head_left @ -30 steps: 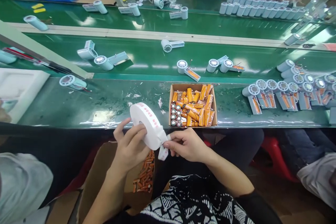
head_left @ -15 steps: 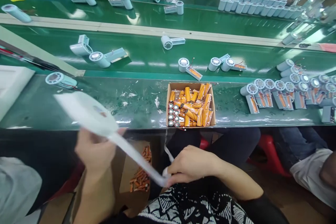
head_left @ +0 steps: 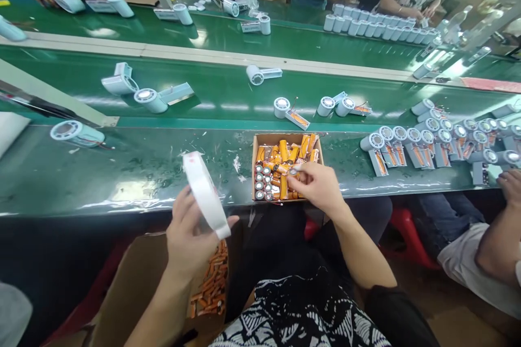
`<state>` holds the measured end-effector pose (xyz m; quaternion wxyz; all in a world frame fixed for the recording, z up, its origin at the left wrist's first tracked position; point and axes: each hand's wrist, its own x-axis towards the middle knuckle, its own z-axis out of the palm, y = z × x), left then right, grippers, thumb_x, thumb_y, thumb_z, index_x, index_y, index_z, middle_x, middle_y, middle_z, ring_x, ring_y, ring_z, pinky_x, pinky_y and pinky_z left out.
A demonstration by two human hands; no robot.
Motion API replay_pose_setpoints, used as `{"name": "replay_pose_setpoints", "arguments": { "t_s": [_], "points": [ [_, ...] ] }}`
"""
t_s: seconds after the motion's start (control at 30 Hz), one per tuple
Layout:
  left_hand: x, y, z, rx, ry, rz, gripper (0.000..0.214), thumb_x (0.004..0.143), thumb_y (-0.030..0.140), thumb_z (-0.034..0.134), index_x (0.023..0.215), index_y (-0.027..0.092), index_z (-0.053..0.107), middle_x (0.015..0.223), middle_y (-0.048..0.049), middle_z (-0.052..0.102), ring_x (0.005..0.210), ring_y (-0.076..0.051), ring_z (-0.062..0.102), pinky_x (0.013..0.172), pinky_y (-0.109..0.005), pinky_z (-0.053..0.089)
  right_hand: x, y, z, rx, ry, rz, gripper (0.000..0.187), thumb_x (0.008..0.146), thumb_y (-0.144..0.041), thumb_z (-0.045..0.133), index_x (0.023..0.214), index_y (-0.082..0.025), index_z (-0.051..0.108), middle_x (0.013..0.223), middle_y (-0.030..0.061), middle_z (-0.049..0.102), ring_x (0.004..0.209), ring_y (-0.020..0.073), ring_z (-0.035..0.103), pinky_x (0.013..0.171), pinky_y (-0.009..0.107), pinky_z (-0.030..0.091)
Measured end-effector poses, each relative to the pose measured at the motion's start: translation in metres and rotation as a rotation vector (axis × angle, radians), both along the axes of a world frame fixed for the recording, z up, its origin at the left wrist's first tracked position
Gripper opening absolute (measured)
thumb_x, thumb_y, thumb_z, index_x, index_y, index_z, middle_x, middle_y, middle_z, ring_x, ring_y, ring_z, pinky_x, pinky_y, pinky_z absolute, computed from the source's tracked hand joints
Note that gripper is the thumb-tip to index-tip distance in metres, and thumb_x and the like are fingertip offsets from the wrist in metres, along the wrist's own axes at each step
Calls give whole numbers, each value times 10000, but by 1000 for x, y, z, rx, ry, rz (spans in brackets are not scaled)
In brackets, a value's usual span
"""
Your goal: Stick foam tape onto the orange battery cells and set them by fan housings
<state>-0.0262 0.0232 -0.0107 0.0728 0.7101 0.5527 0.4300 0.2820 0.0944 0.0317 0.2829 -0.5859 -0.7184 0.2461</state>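
My left hand [head_left: 189, 233] grips a roll of white tape [head_left: 205, 195] from below, its fingers through the ring, just in front of the bench edge. My right hand [head_left: 315, 184] reaches into a small cardboard box [head_left: 254, 168], fingers bent together among orange-wrapped batteries [head_left: 284, 149]. A white covering shows on one of its fingertips. Whatever those fingers pinch is mostly hidden; a round battery end appears beside them. Several batteries stand upright in the box's near left corner, their round ends showing.
Light-blue handheld fans [head_left: 374, 143] crowd the bench on the right; others lie along the green conveyor [head_left: 220, 87]. One fan [head_left: 75, 133] rests at left. Below the bench, a larger carton [head_left: 134, 265] stands beside many orange batteries [head_left: 209, 287]. Co-workers sit across and at right.
My right hand has gone from the pulled-out tape strip up into the battery box. The tape roll has moved right and turned upright in my left hand; no long strip stretches from it now.
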Motion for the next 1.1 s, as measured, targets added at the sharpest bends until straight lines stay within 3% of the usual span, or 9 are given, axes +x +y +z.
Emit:
{"name": "replay_pose_setpoints", "arguments": {
  "t_s": [0.13,0.2,0.3,0.4,0.53,0.63,0.8,0.9,1.1],
  "points": [
    [14,7,8,148,139,-100,430,856,272,834,1249,271,658,1143,-103,721,1378,-400,580,1157,-618,508,18,-10,14,64,803,-187,378,917,-550,680,1152,-254,686,1087,75,726,1027,264,697,900,408,592],
    [19,10,11,201,222,-131,427,860,174,786,1254,258,646,1135,-112,729,1371,-391,575,1154,-613,495,14,-16,24,-70,1086,-161,396,916,-542,689,1199,-269,641,1115,70,717,1019,255,701,836,389,609],
    [28,12,16,229,288,-152,404,854,58,710,1214,233,652,1148,-110,745,1296,-355,613,1164,-595,468,0,-27,35,-369,1328,-102,388,949,-512,683,1242,-267,615,968,30,688,761,186,658,627,306,560],
    [36,13,21,246,328,-153,402,845,24,691,1196,219,670,1157,-106,759,1280,-339,611,1157,-560,461,-10,-38,37,-535,1434,-18,427,933,-481,736,1277,-252,628,892,-8,631,592,110,518,518,240,444],
    [37,12,24,252,395,-147,507,809,23,709,1273,222,676,1164,-106,772,1337,-367,558,1128,-536,478,-7,-46,31,-525,1360,134,506,820,-345,892,1252,-285,636,952,-24,637,590,70,465,525,201,413],
    [37,12,24,238,432,-150,553,813,19,694,1326,222,659,1183,-107,772,1270,-350,590,1133,-540,472,-1,-47,27,-425,1188,192,430,860,-354,880,1228,-274,672,1079,17,686,846,129,631,776,254,556],
    [40,12,22,239,419,-159,515,831,53,684,1312,229,632,1178,-115,748,1313,-369,552,1123,-554,459,6,-45,28,-273,829,164,505,969,-498,749,1394,-238,665,1098,45,752,1060,220,689,1033,370,539],
    [48,10,23,152,266,-141,466,866,203,723,1308,211,574,1148,-123,697,1328,-382,527,1116,-559,447,6,-44,31,-195,624,195,432,1000,-524,690,1291,-207,729,1137,65,764,1082,241,692,1010,353,531],
    [72,6,35,32,3,-137,466,853,425,722,1204,235,483,1017,-28,562,941,-223,617,924,-395,525,-2,-47,35,-234,513,300,464,997,-617,667,998,-171,791,872,24,760,774,152,646,751,240,480]
  ]
}}
